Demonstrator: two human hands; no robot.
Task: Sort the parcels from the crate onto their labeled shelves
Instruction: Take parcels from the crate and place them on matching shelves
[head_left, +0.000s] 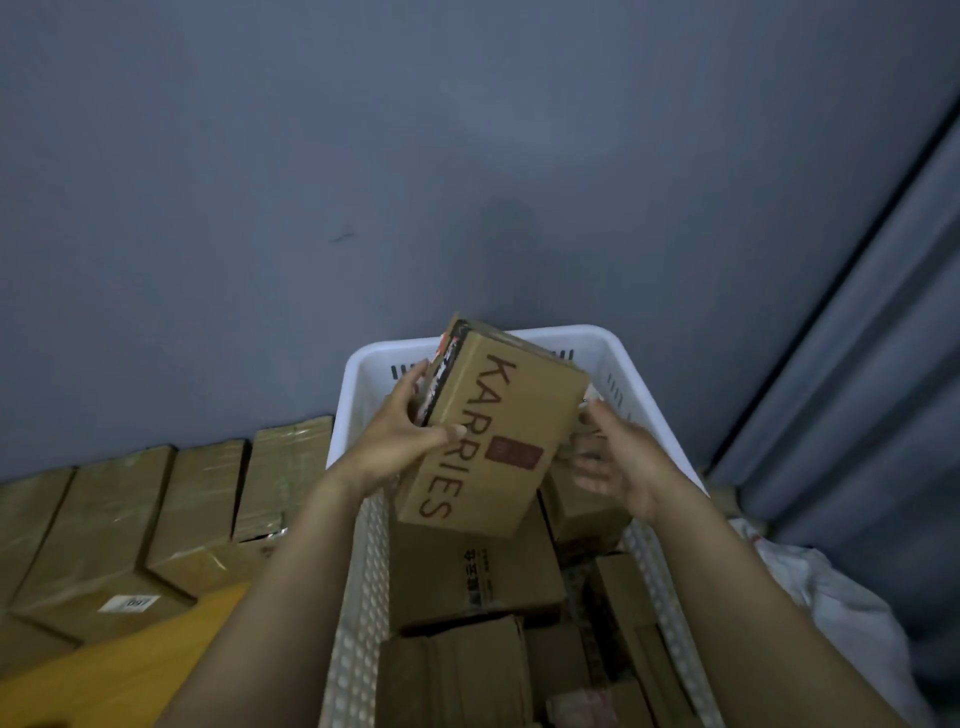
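A brown cardboard parcel printed KARRIES (493, 431) is lifted above the white perforated crate (363, 519). My left hand (400, 441) grips its left edge, thumb on the printed face and fingers behind. At the parcel's right edge my right hand (618, 462) has its fingers spread and loosely bent, its fingertips hidden near the box; whether it touches is unclear. Several more cardboard parcels (472, 571) lie packed inside the crate under the held one.
Taped cardboard boxes (156, 519) sit in a row left of the crate, one with a white label (129, 604). A yellow surface (119, 670) lies at lower left. A grey wall stands behind, a grey curtain (857, 364) on the right, white sacking (821, 592) beside the crate.
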